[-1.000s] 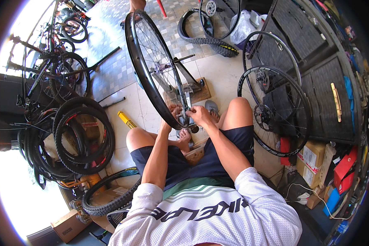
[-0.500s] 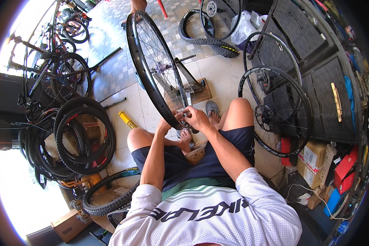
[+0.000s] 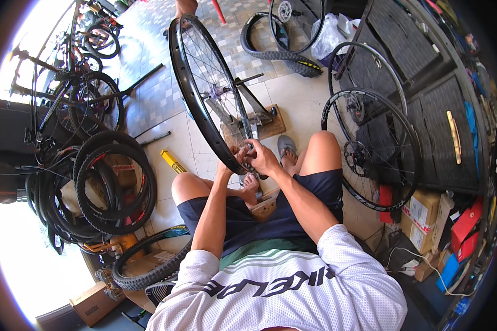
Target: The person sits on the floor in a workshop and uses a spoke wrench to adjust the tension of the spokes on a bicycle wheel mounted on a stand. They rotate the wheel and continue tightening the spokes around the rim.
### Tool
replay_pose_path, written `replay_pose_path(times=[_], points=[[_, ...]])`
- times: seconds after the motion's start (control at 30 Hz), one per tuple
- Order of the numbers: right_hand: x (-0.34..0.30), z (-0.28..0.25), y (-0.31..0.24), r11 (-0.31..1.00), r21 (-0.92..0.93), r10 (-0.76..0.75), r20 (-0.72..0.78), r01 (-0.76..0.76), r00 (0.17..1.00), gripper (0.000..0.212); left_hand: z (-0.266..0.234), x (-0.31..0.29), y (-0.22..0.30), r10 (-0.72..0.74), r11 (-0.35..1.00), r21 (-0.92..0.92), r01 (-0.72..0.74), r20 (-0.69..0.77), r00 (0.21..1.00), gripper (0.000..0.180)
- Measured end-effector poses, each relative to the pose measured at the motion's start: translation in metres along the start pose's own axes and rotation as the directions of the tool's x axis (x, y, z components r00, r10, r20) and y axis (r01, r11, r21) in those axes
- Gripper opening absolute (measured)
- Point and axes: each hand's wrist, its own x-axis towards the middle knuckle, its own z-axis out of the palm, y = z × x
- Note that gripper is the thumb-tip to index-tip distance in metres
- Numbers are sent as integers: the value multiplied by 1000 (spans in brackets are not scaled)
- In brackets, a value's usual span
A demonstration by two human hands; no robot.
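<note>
A black bicycle wheel with thin spokes stands upright in front of me, held in a metal truing stand on a wooden base. My left hand is closed at the wheel's near edge, partly hidden by the rim. On the right side of that edge is my right hand, its fingers bent and pinched together close to the rim and the spoke ends. Whatever lies between those fingertips is too small to make out. Both hands nearly meet at the rim.
Two wheels lean against dark cabinets at right. Several tires hang at left near parked bicycles. A yellow box lies by my left knee, and a loose tire lies beyond the stand.
My left forearm has shifted slightly to the right. The fingers of my right hand have moved a little at the rim. The wheel shows no clear movement.
</note>
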Motion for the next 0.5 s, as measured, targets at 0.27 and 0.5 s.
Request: replay_pose_path(times=[0.27,0.5], points=[[0,4,9,995,70,70,-2,-70,998,56,-8,0,19,-115,993,13,115,27,993,57],[0,4,-3,989,-131,-90,-155,70,984,62,-1,7,34,-103,961,255,110,-43,994,58]])
